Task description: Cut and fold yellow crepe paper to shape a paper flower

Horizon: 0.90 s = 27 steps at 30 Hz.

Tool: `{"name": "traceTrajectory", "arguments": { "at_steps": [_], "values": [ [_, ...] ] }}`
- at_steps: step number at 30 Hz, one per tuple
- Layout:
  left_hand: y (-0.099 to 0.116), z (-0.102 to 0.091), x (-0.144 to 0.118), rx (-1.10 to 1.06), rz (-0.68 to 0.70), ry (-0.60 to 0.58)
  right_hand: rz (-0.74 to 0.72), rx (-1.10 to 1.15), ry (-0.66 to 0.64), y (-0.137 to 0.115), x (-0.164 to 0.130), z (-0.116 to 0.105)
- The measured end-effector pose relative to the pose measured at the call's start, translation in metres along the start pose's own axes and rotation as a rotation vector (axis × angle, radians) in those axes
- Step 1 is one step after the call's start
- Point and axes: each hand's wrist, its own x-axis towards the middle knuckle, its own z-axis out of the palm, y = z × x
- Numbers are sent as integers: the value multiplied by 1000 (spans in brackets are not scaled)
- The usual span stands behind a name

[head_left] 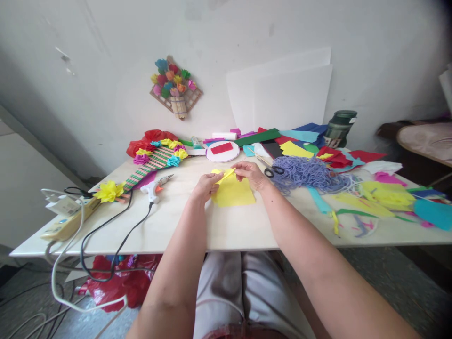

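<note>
A sheet of yellow crepe paper (pixel 233 192) hangs between my two hands over the middle of the table, its far edge folded or gathered into a narrow strip. My left hand (pixel 207 184) pinches the left end of that strip between thumb and fingers. At the other end, the fingertips of my right hand (pixel 250 174) close on the strip's corner. The lower part of the sheet hangs flat toward me. Just beyond my right hand lie black-handled scissors (pixel 273 171), beside a heap of purple yarn (pixel 307 173).
A white glue gun (pixel 151 189) with its black cord lies left, near a power strip (pixel 70 221). Behind it rests a woven piece (pixel 155 162) with paper flowers. A white disc (pixel 222 151) holds red paper. Coloured paper scraps (pixel 384 195) and a green bottle (pixel 341 128) are right.
</note>
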Motion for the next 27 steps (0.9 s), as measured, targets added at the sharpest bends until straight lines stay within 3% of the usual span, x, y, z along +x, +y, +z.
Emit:
{"name": "traceTrajectory", "arguments": {
  "at_steps": [16,27],
  "values": [
    [3,3,-4,66,-42,-34,49,38,94,1,1,2],
    [3,7,-6,159,15,40,158,195,46,5,1,2]
  ]
}}
